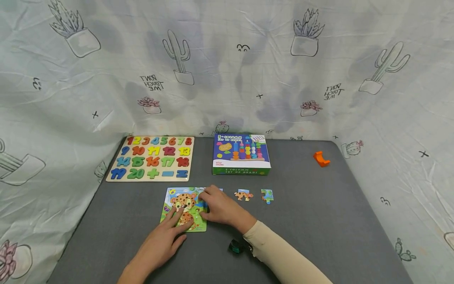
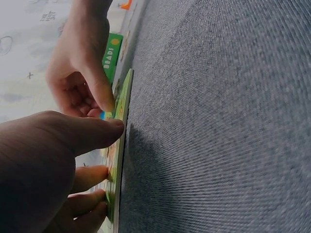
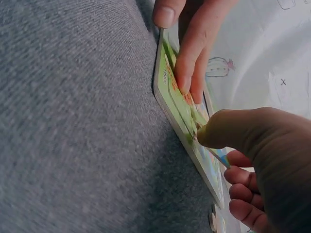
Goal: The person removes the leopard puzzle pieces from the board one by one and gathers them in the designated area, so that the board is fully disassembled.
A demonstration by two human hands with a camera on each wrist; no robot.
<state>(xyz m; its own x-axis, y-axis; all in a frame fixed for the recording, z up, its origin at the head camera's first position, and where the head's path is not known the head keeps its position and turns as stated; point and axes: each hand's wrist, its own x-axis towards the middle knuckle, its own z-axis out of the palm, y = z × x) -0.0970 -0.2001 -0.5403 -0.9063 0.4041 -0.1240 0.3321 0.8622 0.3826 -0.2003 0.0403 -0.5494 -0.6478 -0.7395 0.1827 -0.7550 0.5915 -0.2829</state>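
A leopard jigsaw puzzle in a thin board (image 1: pixel 166 210) lies flat on the grey table. My left hand (image 1: pixel 159 242) rests on it with fingers extended and spread, fingertips touching the leopard picture. At the board's right side my right hand (image 1: pixel 224 208) pinches a jigsaw piece (image 3: pixel 221 157) between thumb and fingers. That piece is tilted against the puzzle in the right wrist view, and the hand hides most of it. To the right of this hand lie two loose jigsaw pieces, one with orange spotted legs (image 1: pixel 243 195) and one blue and green (image 1: pixel 267 196).
A wooden number board (image 1: pixel 147 180) with coloured numerals lies at the back left. Beside it is a boxed bead set (image 1: pixel 241 170). An orange curved object (image 1: pixel 321 159) sits at the far right. A small dark device (image 1: pixel 235 246) shows by my right wrist. Printed cloth stands behind the table.
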